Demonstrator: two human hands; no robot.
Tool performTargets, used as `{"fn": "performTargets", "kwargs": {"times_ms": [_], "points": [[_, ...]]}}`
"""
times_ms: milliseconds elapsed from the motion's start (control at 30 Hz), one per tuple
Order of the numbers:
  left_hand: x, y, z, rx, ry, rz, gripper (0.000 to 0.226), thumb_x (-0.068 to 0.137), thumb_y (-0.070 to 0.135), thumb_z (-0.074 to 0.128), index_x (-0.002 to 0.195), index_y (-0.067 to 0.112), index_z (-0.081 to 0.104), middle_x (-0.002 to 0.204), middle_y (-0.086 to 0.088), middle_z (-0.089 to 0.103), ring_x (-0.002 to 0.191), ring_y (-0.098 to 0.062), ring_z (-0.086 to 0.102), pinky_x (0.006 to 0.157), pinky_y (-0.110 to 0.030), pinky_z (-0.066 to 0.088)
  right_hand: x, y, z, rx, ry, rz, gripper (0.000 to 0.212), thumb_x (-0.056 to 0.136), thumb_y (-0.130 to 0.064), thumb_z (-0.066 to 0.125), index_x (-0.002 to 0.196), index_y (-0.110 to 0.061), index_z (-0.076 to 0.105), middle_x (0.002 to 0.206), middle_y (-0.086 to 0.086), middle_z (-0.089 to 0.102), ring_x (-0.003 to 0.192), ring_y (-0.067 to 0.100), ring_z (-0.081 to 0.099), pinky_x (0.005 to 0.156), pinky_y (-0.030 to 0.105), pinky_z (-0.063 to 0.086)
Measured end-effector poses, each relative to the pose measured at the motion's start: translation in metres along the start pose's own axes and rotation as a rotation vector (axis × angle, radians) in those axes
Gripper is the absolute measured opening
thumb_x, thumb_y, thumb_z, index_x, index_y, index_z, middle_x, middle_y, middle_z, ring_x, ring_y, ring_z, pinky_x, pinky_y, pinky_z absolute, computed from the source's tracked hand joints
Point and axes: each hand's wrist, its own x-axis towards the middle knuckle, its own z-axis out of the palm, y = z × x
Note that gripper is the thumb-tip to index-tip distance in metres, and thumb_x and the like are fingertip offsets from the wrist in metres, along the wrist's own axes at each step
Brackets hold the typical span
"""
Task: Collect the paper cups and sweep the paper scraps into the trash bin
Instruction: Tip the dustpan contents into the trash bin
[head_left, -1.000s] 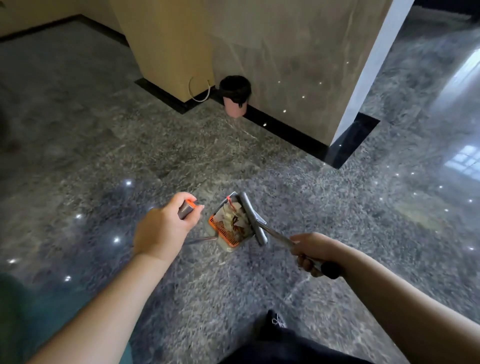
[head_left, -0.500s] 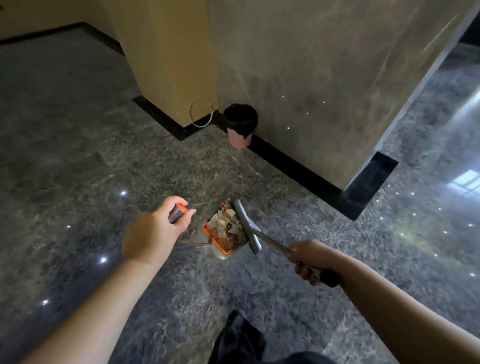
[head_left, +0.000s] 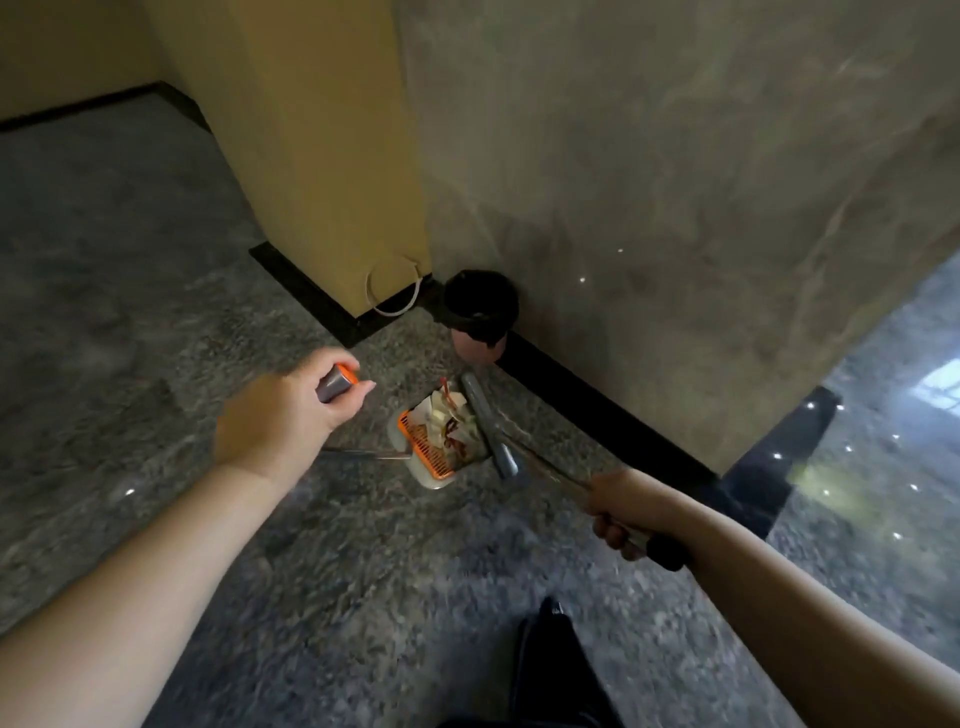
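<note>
In the head view, near the corner where the yellow wall (head_left: 311, 156) meets the grey marble wall (head_left: 675, 182), the dustpan (head_left: 431, 447) is carried just short of the trash bin (head_left: 480, 312), which stands on the floor (head_left: 156, 338) against the black skirting. The dustpan handle (head_left: 338, 383) is gripped by the left hand (head_left: 283, 415); the broom handle (head_left: 545, 470) is clasped by the right hand (head_left: 621, 512), with the broom head (head_left: 488, 426) laid across the pan's open side. Paper scraps (head_left: 447, 426), and what may be crumpled paper cups, are heaped in the pan. A spill is judged likely if the pan is tilted before its lip is over the bin's narrow mouth, or if the broom head is lifted early. The bin looks light and could be knocked over.
</note>
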Motion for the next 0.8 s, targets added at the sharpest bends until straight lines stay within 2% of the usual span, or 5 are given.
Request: {"fn": "performTargets", "kwargs": {"times_ms": [133,267,500,633,800], "points": [[0.096,0.004,0.029,0.03,0.042,-0.02,0.03,0.079,0.044,0.074,0.1,0.023,0.07,0.065,-0.007,0.066,0.055,-0.033,0.061,0.047,-0.038,0.051,0.052,-0.077,-0.06,-0.102,-0.023,-0.077,0.025,0.094,0.001,0.037,0.11,0.002,0.055,0.055,0.009,0.044,0.029,0.011,0.038,0.034,0.015,0.032],[0.186,-0.003,0.052,0.088,0.072,0.027,0.03,0.079,0.045,0.075,0.098,0.023,0.07,0.058,-0.008,0.061,0.048,-0.032,0.057,0.042,-0.034,0.047,0.092,-0.148,-0.109,-0.187,-0.047,-0.135,0.016,0.092,0.002,0.039,0.082,-0.009,0.046,0.064,0.011,0.043,0.036,0.012,0.038,0.034,0.018,0.032],[0.328,-0.016,0.088,0.132,0.081,0.127,0.031,0.076,0.041,0.077,0.099,0.021,0.071,0.057,-0.011,0.062,0.045,-0.033,0.057,0.042,-0.031,0.046,0.16,-0.251,-0.173,-0.154,-0.076,-0.167,0.005,0.097,0.0,0.043,0.098,-0.003,0.047,0.061,0.007,0.041,0.032,0.008,0.037,0.035,0.019,0.031],[0.405,-0.015,0.109,0.14,0.068,0.211,0.033,0.078,0.045,0.074,0.1,0.02,0.071,0.061,-0.011,0.064,0.051,-0.033,0.06,0.045,-0.037,0.052,0.195,-0.296,-0.203,-0.056,-0.102,-0.147,0.031,0.098,-0.003,0.042,0.127,0.006,0.045,0.059,0.006,0.039,0.035,0.009,0.035,0.036,0.018,0.029],[0.477,-0.003,0.13,0.165,0.096,0.285,0.032,0.077,0.038,0.078,0.098,0.015,0.073,0.058,-0.015,0.062,0.049,-0.035,0.059,0.045,-0.032,0.046,0.227,-0.338,-0.231,-0.031,-0.055,-0.211,0.037,0.098,-0.002,0.044,0.135,0.001,0.042,0.061,0.008,0.04,0.037,0.01,0.037,0.037,0.019,0.031]]}}
